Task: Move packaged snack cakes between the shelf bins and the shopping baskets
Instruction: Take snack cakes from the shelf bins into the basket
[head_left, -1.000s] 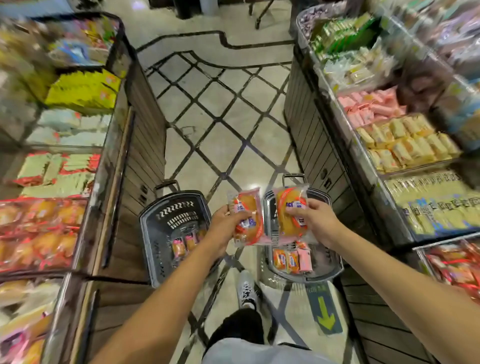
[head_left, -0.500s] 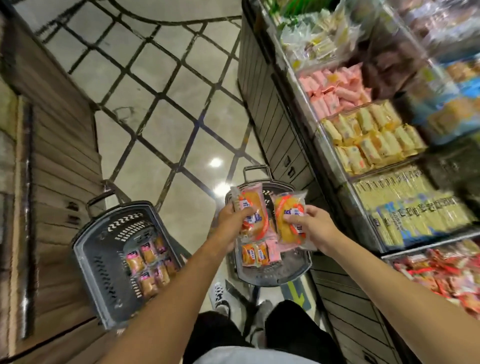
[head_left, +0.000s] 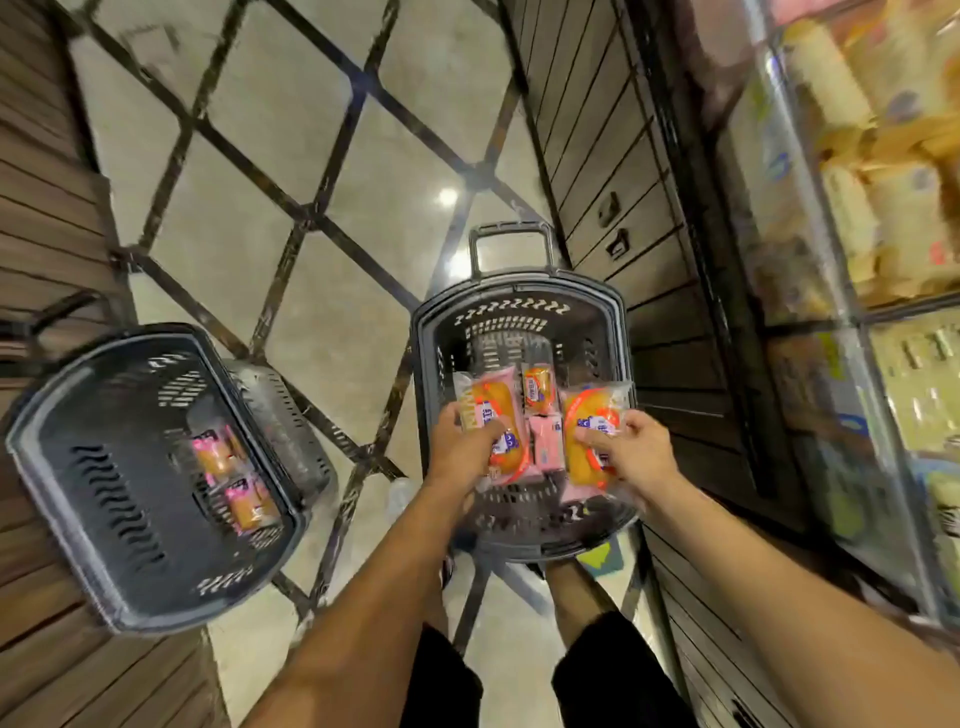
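Over the dark slotted plastic basket (head_left: 519, 312), my left hand (head_left: 462, 452) grips one orange cellophane-wrapped cake (head_left: 491, 415), my right hand (head_left: 631, 452) another (head_left: 589, 426). Next, I judge, both lower and let go beside the pink packs (head_left: 545, 441) between them.

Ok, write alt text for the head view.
Left hand and right hand each hold a packaged snack cake over the right basket, which already contains cakes. A left basket on the floor holds more.

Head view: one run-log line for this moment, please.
left hand grips snack cake | right hand grips snack cake | both over right basket
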